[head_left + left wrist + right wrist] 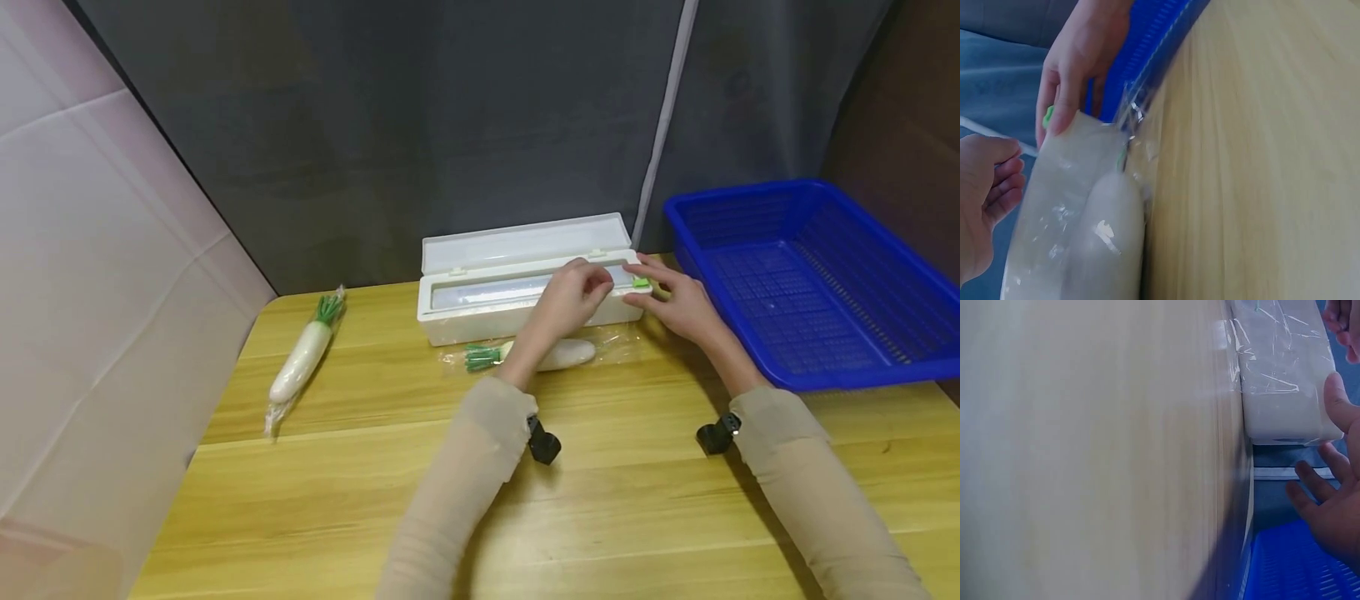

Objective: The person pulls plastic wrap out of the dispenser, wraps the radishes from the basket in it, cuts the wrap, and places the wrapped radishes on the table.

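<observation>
A white cling film box (468,325) stands with its lid (532,243) raised and a film roll (487,292) inside. My left hand (576,293) is over its right half, fingers curled and thumb against the index finger; whether clear film lies between them cannot be seen. At the box's right end my right hand (678,304) pinches a green slider (640,283) between thumb and index finger, the other fingers spread. Clear film (1279,369) clings in wrinkles to the box front. Before the box lies a white radish (567,355) with green stalks, partly hidden by my left wrist.
A second radish (303,362), wrapped in clear film, lies on the left of the wooden table (322,508). The blue plastic basket (795,379) stands on the right, close to my right forearm. Grey cloth (375,142) hangs behind the box.
</observation>
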`<move>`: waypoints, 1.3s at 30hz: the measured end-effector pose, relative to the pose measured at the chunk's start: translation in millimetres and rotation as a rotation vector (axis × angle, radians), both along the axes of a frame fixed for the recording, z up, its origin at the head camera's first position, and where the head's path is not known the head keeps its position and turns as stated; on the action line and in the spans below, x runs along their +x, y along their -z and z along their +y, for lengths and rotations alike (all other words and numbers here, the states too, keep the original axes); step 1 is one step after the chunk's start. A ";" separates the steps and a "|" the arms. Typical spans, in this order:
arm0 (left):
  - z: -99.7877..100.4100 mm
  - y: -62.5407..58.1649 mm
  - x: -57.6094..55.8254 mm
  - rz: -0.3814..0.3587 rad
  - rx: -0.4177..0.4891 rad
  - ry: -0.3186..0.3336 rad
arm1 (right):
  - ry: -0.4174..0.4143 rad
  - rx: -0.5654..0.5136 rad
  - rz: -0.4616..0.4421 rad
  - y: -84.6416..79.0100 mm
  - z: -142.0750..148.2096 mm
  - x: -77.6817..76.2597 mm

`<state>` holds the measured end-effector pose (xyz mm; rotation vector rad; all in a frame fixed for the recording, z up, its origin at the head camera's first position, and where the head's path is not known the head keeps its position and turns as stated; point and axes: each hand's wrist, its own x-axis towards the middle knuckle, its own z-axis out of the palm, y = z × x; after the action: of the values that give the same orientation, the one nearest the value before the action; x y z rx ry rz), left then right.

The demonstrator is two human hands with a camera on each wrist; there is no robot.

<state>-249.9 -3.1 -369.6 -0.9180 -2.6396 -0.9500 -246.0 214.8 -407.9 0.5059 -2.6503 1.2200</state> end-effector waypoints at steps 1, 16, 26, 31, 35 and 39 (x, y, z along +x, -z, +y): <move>3.3 0.2 -0.4 0.004 0.000 0.003 | 0.001 -0.002 0.001 -0.2 0.1 -0.1; 42.8 -0.1 -3.2 0.000 -0.100 -0.083 | 0.009 -0.008 0.006 -0.7 3.9 1.6; 54.4 1.3 -4.0 0.025 -0.156 -0.158 | 0.009 -0.026 0.017 -0.6 2.9 2.2; 57.1 1.7 -3.8 0.078 -0.214 -0.200 | 0.015 -0.033 0.018 0.7 1.7 1.6; 55.7 2.2 -3.7 0.072 -0.217 -0.228 | 0.010 -0.035 0.012 2.4 0.5 0.7; 52.2 3.0 -4.0 0.060 -0.190 -0.229 | 0.001 -0.034 0.008 2.6 0.2 0.7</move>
<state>-253.9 49.1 -372.6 -0.6486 -2.7437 -0.6180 -245.3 215.0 -410.5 0.5034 -2.6186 1.2578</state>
